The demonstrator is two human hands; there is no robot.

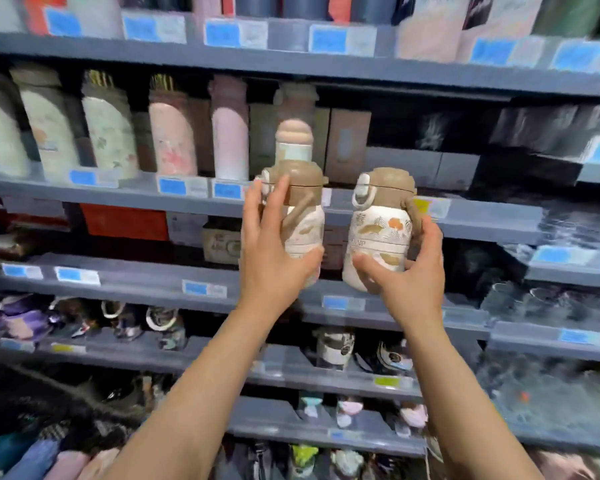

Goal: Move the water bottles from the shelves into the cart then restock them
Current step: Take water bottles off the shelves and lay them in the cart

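Observation:
My left hand [272, 251] grips a cream water bottle with a brown lid [303, 216], held upright in front of the grey shelf [136, 199]. My right hand [407, 268] grips a second matching bottle [380, 233] with leaf prints and a brown lid, thumb across its lower body. The two bottles hang side by side, a small gap between them. Just behind the left one a third bottle with a pinkish lid [293, 140] stands on the shelf.
Rows of pastel bottles [170, 133] and brown boxes [347, 140] fill the shelf at the left. The shelf to the right [465, 161] looks dark and blurred. Lower shelves [153, 282] hold small bottles and cups. Blue price tags line every shelf edge.

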